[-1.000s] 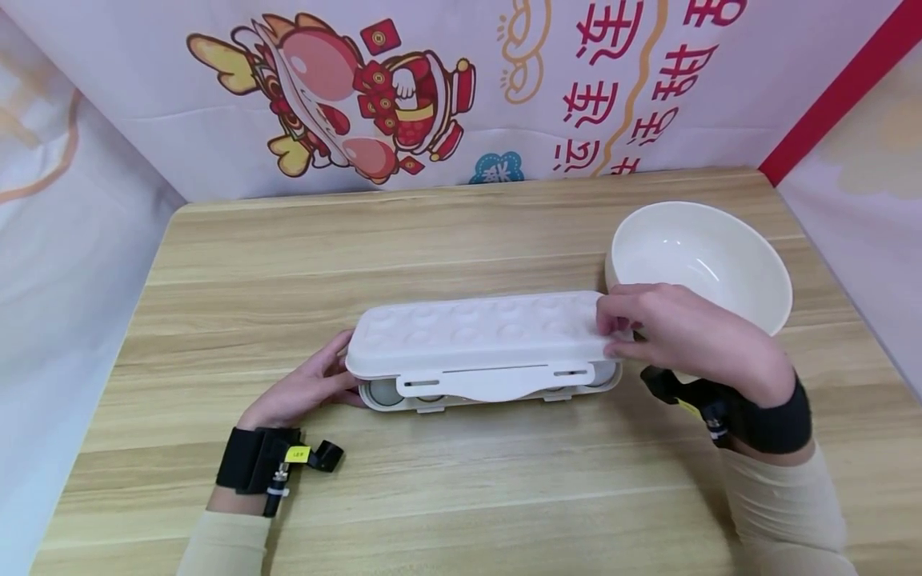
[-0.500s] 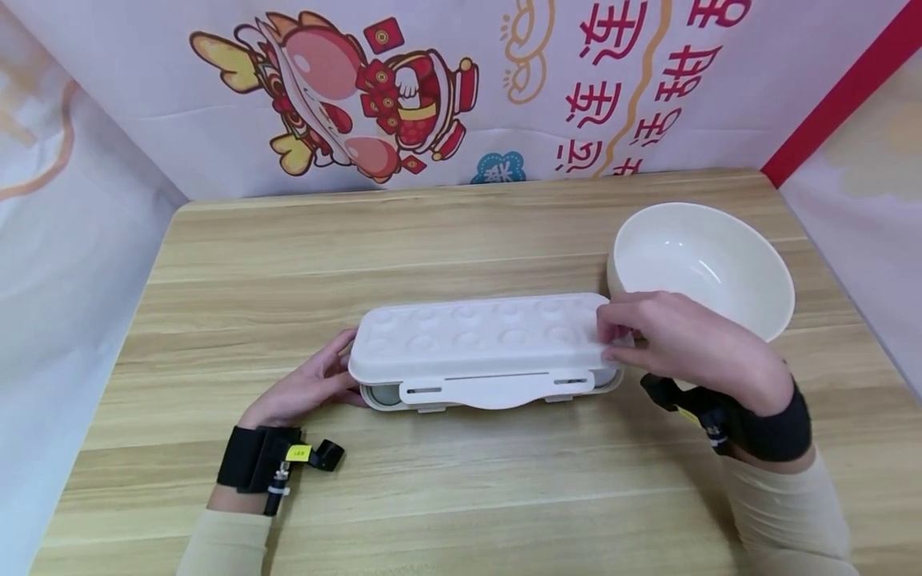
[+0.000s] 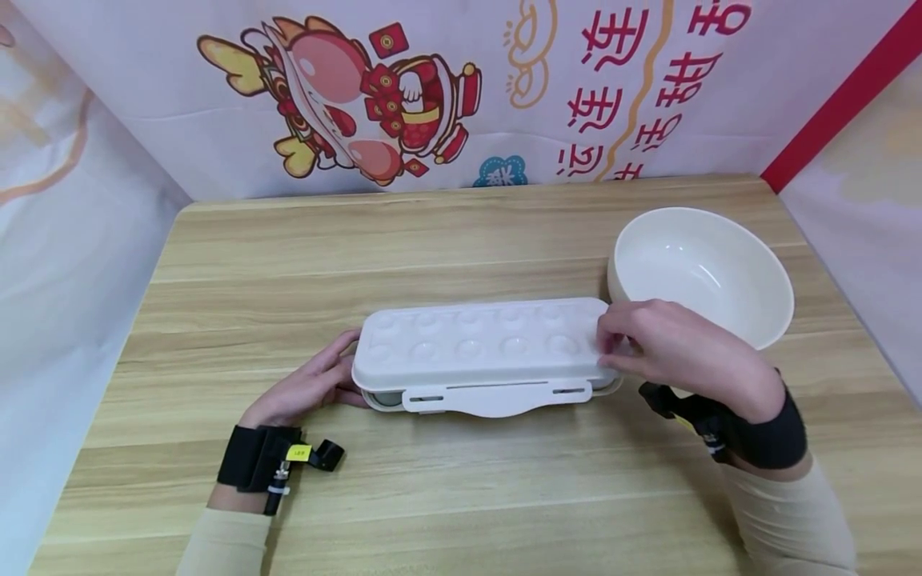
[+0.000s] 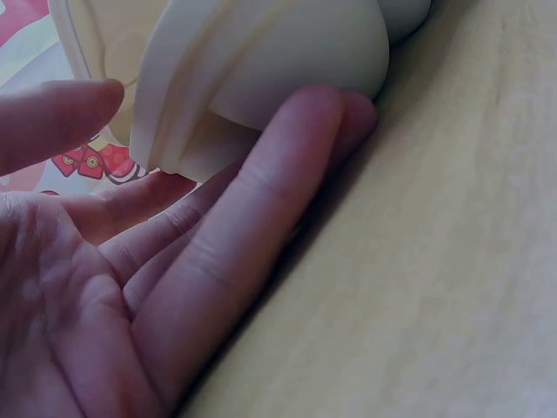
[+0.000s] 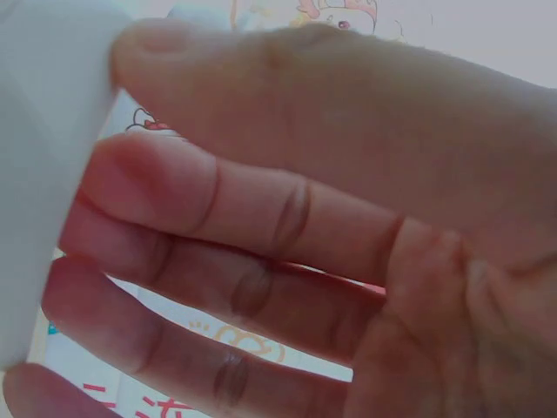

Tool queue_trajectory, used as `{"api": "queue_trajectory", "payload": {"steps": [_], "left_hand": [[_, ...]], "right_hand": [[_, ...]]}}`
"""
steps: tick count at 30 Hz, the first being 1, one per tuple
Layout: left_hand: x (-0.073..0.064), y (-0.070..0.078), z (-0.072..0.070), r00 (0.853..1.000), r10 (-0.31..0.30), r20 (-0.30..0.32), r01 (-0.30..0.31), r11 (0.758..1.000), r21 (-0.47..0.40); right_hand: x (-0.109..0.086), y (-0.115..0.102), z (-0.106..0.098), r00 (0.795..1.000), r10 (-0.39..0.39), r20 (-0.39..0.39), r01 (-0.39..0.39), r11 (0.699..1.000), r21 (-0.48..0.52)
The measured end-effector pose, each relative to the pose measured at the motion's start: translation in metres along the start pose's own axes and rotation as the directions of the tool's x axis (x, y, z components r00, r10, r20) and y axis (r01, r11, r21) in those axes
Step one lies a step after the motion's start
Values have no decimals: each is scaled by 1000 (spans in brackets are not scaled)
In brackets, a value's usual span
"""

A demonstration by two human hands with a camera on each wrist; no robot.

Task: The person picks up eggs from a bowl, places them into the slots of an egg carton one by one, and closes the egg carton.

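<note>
A long white egg box lies at mid-table, its dimpled lid (image 3: 468, 340) tilted slightly above the tray (image 3: 389, 398), with a front clasp flap (image 3: 497, 398) hanging forward. At the box's left end is my left hand (image 3: 310, 384); its fingers extend along the tray's rounded cups (image 4: 305, 61), and the thumb stands apart. My right hand (image 3: 666, 344) pinches the right edge of the lid, thumb in front and fingertips behind, as the right wrist view shows along the pale lid edge (image 5: 48, 174). Most of the tray is hidden under the lid.
A large cream bowl (image 3: 706, 272) stands at the right, just behind my right hand. The wooden table (image 3: 403, 248) runs back to a printed cloth backdrop (image 3: 540, 120), with cloth walls on both sides.
The lid has come down toward the tray, and the gap along the front has narrowed. My right hand has lowered with it; the left hand stays in place.
</note>
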State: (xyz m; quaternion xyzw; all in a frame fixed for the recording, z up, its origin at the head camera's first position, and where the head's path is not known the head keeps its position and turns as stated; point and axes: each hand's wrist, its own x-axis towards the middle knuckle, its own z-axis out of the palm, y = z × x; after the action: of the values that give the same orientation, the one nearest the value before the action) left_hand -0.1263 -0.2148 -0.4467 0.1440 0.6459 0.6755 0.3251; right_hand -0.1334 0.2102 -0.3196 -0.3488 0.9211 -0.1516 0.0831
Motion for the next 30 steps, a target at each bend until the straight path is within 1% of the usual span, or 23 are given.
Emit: {"api": "queue_trajectory", "payload": {"steps": [6, 11, 13, 19, 22, 25, 30], "left_hand": [[0, 0, 1, 1000, -8, -9, 8, 1000, -10], [1, -1, 0, 999, 30, 18, -29, 999, -39], [1, -1, 0, 999, 36, 27, -35, 998, -51], [1, 5, 1, 1000, -10, 17, 11, 997, -70], [0, 8, 2, 1000, -7, 24, 8, 999, -53], [0, 9, 2, 1000, 11, 29, -11, 1000, -2], [0, 9, 4, 1000, 18, 7, -18, 998, 68]], "right_hand": [[1, -1, 3, 1000, 8, 15, -8, 1000, -16], [3, -1, 3, 999, 32, 42, -31, 999, -8], [3, -1, 3, 998, 41, 53, -41, 999, 0], [5, -1, 4, 995, 58, 80, -58, 998, 0], [6, -1, 5, 993, 72, 98, -72, 997, -4], [7, -1, 7, 991, 74, 107, -73, 997, -19], [9, -2, 9, 988, 93, 126, -89, 995, -37]]}}
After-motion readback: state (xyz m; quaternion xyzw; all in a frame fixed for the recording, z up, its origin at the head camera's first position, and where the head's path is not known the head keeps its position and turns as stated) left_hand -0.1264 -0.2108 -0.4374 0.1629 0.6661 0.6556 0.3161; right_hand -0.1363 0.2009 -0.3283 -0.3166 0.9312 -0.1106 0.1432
